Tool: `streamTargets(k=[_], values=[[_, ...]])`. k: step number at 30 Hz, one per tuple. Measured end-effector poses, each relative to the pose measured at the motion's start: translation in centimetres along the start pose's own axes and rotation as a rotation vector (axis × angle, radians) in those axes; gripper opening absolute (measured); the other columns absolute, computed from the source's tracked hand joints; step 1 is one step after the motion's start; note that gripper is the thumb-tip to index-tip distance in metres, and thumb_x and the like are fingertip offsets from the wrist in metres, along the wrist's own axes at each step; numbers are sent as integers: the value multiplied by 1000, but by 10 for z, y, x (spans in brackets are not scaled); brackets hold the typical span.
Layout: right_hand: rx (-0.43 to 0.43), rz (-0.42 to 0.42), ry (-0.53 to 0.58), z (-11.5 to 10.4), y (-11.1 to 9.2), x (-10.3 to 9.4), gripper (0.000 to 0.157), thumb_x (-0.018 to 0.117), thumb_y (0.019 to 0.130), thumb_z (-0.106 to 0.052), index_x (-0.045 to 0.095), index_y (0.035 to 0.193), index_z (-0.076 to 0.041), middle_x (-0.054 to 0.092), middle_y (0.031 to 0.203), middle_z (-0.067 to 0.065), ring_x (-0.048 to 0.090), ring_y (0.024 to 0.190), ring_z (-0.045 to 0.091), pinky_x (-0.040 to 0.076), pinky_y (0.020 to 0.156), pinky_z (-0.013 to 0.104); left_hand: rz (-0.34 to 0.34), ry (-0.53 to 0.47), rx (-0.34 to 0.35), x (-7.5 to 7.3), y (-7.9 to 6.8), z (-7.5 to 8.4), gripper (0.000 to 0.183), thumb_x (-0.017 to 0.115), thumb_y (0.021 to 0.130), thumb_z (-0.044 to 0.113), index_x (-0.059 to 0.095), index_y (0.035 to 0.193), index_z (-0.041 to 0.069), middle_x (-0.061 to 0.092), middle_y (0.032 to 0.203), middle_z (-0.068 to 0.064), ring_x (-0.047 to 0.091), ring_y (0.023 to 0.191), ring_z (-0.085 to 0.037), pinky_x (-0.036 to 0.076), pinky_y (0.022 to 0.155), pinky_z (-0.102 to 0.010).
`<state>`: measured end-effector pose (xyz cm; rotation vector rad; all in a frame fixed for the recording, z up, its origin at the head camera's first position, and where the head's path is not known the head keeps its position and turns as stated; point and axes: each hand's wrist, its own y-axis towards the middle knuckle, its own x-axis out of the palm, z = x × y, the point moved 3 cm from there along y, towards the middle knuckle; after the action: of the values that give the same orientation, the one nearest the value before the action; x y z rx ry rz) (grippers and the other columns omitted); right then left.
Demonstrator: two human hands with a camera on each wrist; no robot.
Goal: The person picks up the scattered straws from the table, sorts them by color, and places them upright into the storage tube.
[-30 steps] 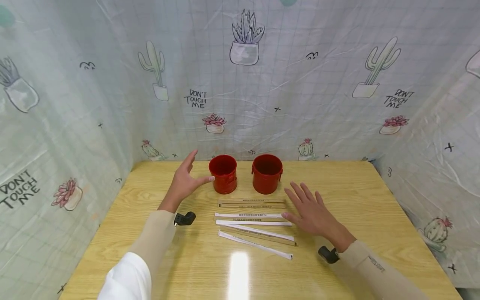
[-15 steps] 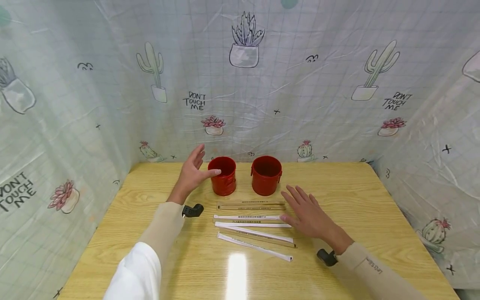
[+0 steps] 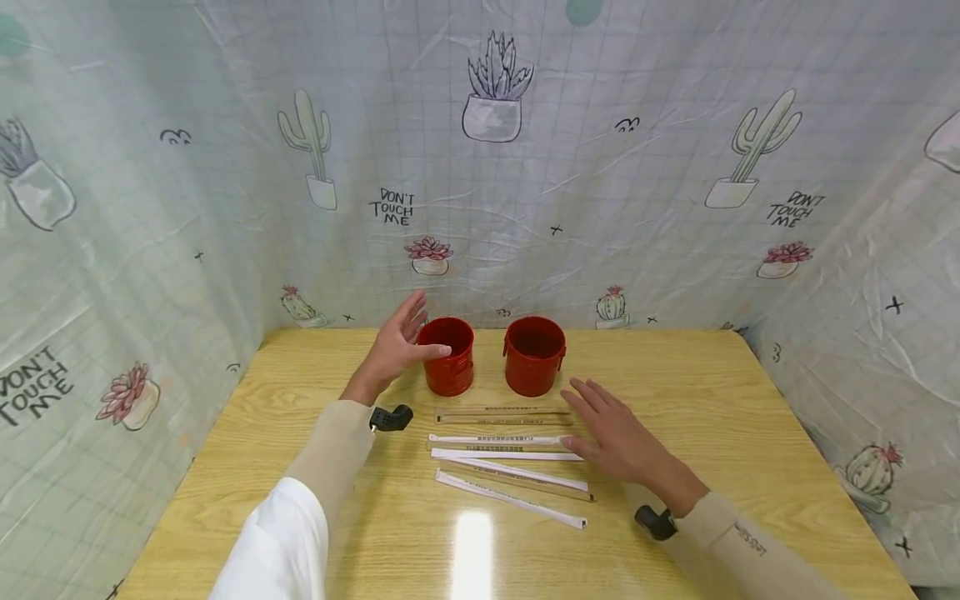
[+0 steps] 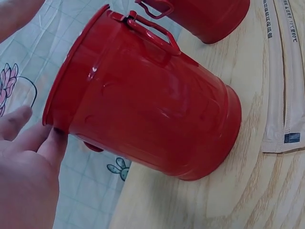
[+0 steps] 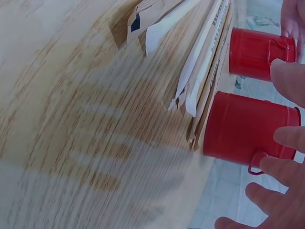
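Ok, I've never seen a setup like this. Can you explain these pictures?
There is no robot, only a person's left hand and right hand. The wide picture comes from a camera on the head, looking forward and down; the two close ones come from wrist cameras. On the wooden table stand a left bucket and a right bucket, both red. Thin white packets and brown packets lie nearer the person. The left hand is at the left bucket, thumb in front of its rim; whether it touches is unclear. The right hand is near the packets' right ends. Neither grip appears to hold anything.
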<state>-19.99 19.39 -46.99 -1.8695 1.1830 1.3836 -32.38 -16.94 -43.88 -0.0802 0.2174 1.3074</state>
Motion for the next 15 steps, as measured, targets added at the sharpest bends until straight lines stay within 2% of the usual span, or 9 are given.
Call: streamTargets(k=[9,15], values=[[3,-4,0,-1,-2,1,70,65,101,-41,43,158,-8,35,169,18,34,154,46,37,119,69,12,-94,36,-4,1,2,101,80,89,3,19,168,20,24,174,-14,26,161,-34,25,131,-52],[7,-12,15,-2,-2,3,71,69,99,-38,43,158,-8,35,169,18,36,154,45,39,119,67,-17,-85,10,-1,1,0,103,81,88,4,20,168,23,25,174,-10,25,163,-27,21,133,-48]])
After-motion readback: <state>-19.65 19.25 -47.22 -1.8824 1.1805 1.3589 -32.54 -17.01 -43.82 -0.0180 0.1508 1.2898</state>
